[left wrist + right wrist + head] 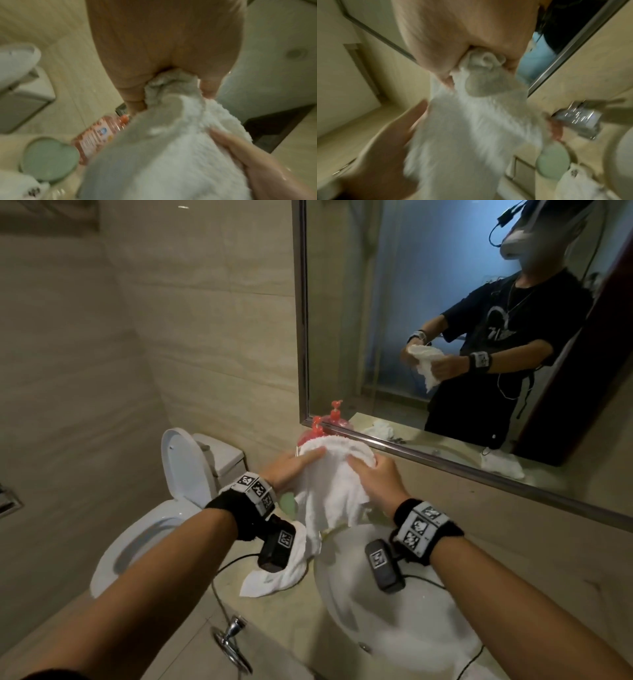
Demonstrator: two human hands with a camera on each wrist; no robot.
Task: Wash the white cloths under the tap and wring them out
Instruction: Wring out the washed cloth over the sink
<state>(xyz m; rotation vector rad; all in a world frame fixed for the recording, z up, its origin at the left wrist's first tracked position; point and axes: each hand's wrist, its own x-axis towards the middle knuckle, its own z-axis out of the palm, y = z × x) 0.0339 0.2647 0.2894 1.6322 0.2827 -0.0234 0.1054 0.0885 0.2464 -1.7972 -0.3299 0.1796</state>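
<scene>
Your left hand [294,465] and right hand [373,474] each grip a bunched end of one white cloth [334,491] held up between them, seemingly mid-wring, while a second cloth [274,577] below your left wrist on the table [291,621] probably still waits.

Premises: a bathroom; beige stone-look tiles cover the walls [191,313]; a white toilet [150,529] with raised lid and cistern stands left of the vanity; a white oval basin [387,611] is set in a beige counter [274,631]; a metal-framed mirror [394,285] hangs above it; a red pump bottle [317,433] stands at the back.
</scene>
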